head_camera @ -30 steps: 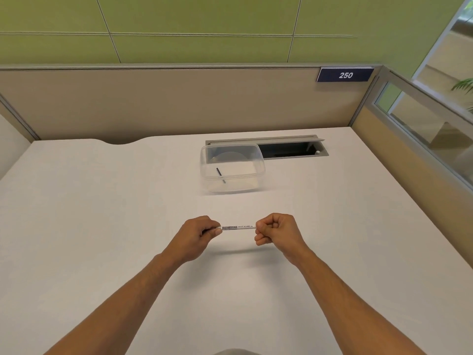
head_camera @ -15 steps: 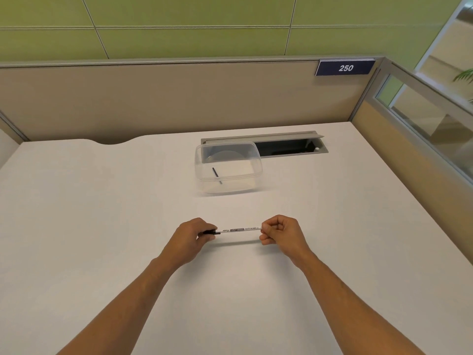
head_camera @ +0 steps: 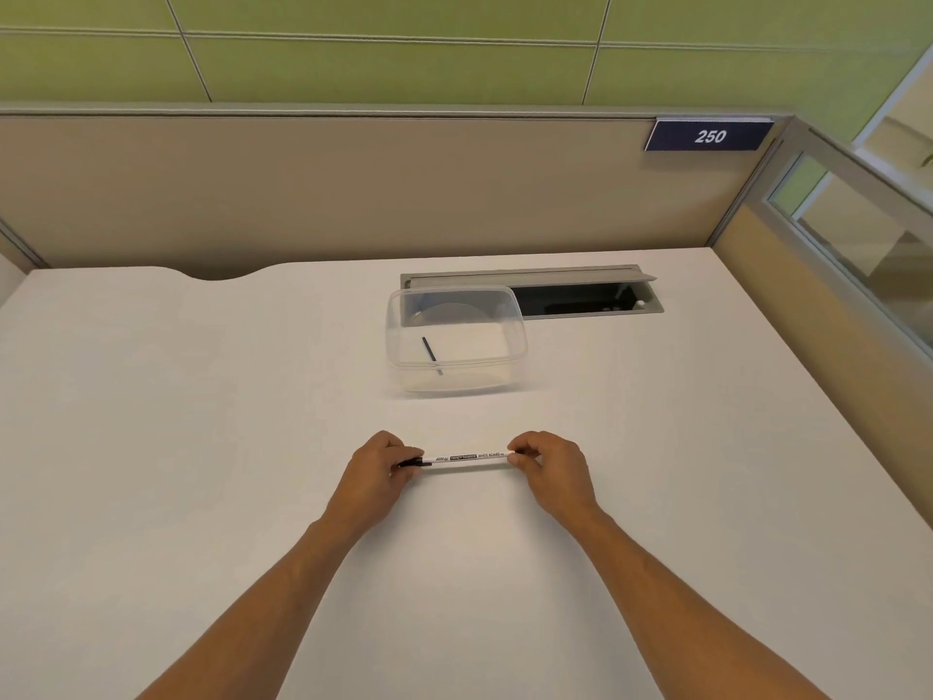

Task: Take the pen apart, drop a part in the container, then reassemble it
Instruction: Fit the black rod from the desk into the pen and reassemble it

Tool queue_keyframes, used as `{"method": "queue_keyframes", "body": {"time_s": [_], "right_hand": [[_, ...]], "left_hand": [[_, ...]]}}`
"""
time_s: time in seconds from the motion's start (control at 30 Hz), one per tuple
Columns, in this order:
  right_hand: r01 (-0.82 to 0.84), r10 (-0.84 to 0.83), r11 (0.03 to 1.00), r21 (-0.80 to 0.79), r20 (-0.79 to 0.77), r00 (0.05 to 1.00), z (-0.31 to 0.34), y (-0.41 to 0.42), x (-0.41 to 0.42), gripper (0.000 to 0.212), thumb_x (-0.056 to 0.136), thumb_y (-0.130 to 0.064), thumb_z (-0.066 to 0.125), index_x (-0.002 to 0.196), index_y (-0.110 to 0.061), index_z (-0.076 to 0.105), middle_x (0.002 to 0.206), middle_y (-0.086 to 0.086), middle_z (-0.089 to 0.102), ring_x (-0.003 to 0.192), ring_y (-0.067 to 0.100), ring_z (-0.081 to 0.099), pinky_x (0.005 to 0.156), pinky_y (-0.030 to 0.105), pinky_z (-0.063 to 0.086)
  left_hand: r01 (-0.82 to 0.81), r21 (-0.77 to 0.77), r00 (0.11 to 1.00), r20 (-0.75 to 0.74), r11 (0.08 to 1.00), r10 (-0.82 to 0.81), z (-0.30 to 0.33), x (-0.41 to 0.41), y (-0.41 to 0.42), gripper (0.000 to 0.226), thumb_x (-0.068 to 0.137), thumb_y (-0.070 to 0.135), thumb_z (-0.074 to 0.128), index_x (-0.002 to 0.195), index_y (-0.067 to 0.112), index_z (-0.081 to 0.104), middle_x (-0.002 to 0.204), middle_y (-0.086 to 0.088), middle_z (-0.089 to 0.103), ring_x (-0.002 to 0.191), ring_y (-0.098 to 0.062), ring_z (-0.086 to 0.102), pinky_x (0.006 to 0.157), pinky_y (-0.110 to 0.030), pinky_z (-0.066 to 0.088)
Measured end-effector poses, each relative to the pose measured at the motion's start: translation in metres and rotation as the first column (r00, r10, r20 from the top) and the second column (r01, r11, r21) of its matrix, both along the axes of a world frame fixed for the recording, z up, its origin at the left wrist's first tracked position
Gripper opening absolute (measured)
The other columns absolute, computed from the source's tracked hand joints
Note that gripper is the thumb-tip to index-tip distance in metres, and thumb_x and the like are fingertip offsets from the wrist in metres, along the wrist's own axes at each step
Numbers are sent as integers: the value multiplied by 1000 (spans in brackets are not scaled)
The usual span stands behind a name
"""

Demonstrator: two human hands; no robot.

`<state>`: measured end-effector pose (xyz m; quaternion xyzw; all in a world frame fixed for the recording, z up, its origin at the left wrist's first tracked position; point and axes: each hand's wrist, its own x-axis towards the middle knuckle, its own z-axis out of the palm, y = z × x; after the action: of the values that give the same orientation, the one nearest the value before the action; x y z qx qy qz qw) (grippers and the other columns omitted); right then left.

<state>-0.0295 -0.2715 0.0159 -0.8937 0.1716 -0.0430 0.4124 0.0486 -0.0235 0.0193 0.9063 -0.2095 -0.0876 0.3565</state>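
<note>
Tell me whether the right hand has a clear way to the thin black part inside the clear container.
Probably yes: the container is open-topped, with bare desk before it, though the right hand holds the pen and must release first.

From my feed, both ends of the pen (head_camera: pixel 467 460) vanish inside the hands: the left hand (head_camera: pixel 376 472) covers most of the dark end and the right hand (head_camera: pixel 548 469) hides the other tip, so I cannot tell what either end looks like. The print on the barrel is too small for me to read in full. The thin dark part (head_camera: pixel 430 352) in the container (head_camera: pixel 507 376) is too small to identify, and my forearms are cut off by the bottom edge.
</note>
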Motion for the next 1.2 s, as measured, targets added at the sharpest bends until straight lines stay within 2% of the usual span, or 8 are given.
{"method": "queue_keyframes", "body": {"time_s": [0.1, 0.2, 0.33, 0.57, 0.77, 0.93, 1.07, 1.2], "right_hand": [[-11, 11, 993, -118, 1, 1000, -7, 1, 3, 10, 91, -16, 66, 97, -17, 73, 95, 0, 71, 92, 18, 59, 79, 33, 48], [-11, 10, 982, -187, -4, 1000, -13, 2, 4, 11, 91, -14, 65, 97, -17, 74, 95, 1, 70, 95, 21, 55, 75, 33, 46], [-34, 32, 981, -192, -15, 999, -21, 4, 4, 10, 90, -12, 67, 97, -15, 74, 94, 3, 70, 95, 23, 55, 74, 27, 41], [-20, 18, 980, -196, -8, 1000, -24, 6, 4, 12, 89, -13, 68, 99, -14, 74, 95, 3, 68, 96, 24, 54, 77, 26, 41], [12, -11, 992, -125, 10, 1000, -20, 8, -4, 29, 91, -21, 67, 118, -13, 67, 119, 1, 62, 114, 20, 52, 94, 25, 40], [41, -25, 963, -266, 64, 998, -20, 14, -19, 42, 90, -30, 68, 126, -10, 62, 133, 6, 60, 125, 25, 52, 102, 34, 37], [-3, 31, 914, -405, 63, 998, -23, 23, -31, 59, 91, -42, 64, 138, -7, 53, 147, 10, 51, 138, 27, 43, 112, 40, 33], [-60, 79, 870, -490, 17, 997, -25, 29, -38, 67, 98, -48, 48, 149, -7, 35, 158, 9, 34, 149, 23, 25, 121, 38, 15]], "left_hand": [[0, 12, 1000, 7, 1000, 0, -6, 3, -2, 23, 85, 6, 65, 106, 14, 71, 89, 1, 60, 79, -14, 56, 71, -9, 36], [5, 30, 1000, 28, 1000, -6, -10, 4, -3, 23, 85, 6, 64, 106, 13, 70, 94, -2, 67, 87, -20, 59, 79, -22, 41], [42, 77, 997, 67, 996, -47, -16, 2, -3, 19, 86, 6, 61, 99, 15, 71, 90, -3, 68, 86, -24, 56, 73, -26, 36], [31, 73, 997, 66, 997, -36, -22, 1, -1, 21, 87, 6, 61, 105, 14, 69, 97, -5, 68, 90, -26, 56, 77, -26, 36], [-24, 79, 998, 63, 997, 19, -22, -9, 3, 37, 85, 7, 64, 121, 10, 60, 114, -9, 64, 103, -31, 54, 90, -32, 42], [-96, 78, 982, 171, 992, 81, -20, -28, 8, 40, 84, 11, 67, 124, 9, 58, 118, -10, 64, 107, -34, 56, 94, -38, 43], [-126, 105, 963, 250, 986, 97, -14, -38, 8, 45, 89, 35, 50, 125, 8, 57, 126, -12, 62, 116, -32, 56, 99, -42, 44], [-98, 206, 971, 234, 974, 49, -15, -50, 1, 70, 88, 55, 31, 139, 8, 40, 148, -12, 40, 139, -28, 32, 113, -46, 29]]}}
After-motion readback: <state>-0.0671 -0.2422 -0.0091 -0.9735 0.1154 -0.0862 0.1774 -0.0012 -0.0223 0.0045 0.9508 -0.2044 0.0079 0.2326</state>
